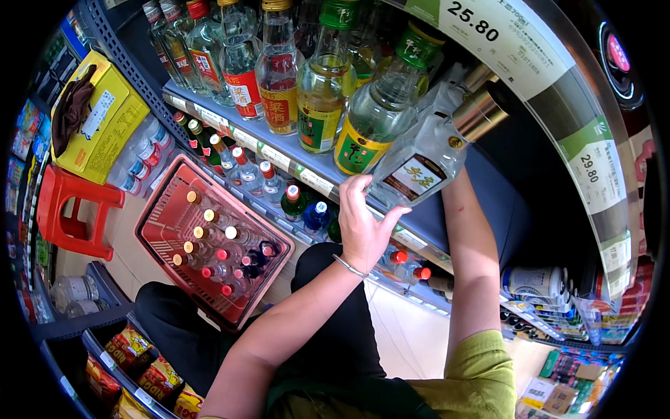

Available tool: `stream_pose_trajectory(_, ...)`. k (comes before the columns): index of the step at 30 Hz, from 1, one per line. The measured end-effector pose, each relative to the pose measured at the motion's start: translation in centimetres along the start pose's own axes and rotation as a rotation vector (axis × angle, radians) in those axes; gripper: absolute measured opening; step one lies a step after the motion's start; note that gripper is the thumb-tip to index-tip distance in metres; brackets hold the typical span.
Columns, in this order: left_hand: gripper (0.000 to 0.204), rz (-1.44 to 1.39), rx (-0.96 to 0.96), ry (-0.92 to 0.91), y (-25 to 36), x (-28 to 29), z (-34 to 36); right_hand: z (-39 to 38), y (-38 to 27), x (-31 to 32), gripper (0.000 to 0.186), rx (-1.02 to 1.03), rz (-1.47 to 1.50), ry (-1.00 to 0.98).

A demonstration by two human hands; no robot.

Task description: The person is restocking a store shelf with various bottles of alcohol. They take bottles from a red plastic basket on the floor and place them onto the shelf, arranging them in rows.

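In the head view, your left hand (366,223) is at the lower end of a clear, flat-sided glass bottle with a tall gold cap (412,178), which tilts at the edge of a blue-grey metal shelf (433,225); your thumb and fingers stand apart against its base, and you cannot tell how firmly they grip. Your right forearm (471,237) reaches up behind that bottle, which hides your right hand, so its fingers cannot be judged. Beside the bottle, large green-capped glass bottles (373,115) stand on the shelf, and one farther left (324,91) holds yellowish liquid. The red plastic basket (164,206) contains small clear bottles with orange and pink caps (220,241); those with dark wrapping at its right are hard to make out. A second gold cap (480,78) shows behind yours, its bottle mostly hidden. Bright snack packets (159,377) in a dark bin (91,342) are cut off below.
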State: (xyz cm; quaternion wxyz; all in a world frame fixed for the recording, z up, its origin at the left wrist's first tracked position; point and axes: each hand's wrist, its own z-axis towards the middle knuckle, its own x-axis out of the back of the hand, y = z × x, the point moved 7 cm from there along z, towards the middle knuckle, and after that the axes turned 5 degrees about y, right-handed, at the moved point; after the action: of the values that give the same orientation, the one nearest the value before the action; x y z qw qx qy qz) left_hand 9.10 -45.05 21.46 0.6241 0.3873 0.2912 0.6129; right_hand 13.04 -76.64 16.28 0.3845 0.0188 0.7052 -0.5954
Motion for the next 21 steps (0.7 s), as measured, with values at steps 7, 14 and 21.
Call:
stream_pose_trajectory(7,0.070,0.048,-0.046,0.037,0.3,-0.8,-0.1,-1.2,-2.0,-2.7,0.050,0.087,0.148,-0.085)
stream_pose_trajectory(14,0.074,0.083,-0.080,0.045,0.8,-1.1,0.0,0.4,-1.0,-2.0,0.048,-0.018,0.212,-0.191)
stream_pose_trajectory(21,0.079,0.052,-0.052,0.000,0.7,-1.2,-0.1,-1.7,-0.4,-1.7,0.056,-0.107,0.268,-0.044)
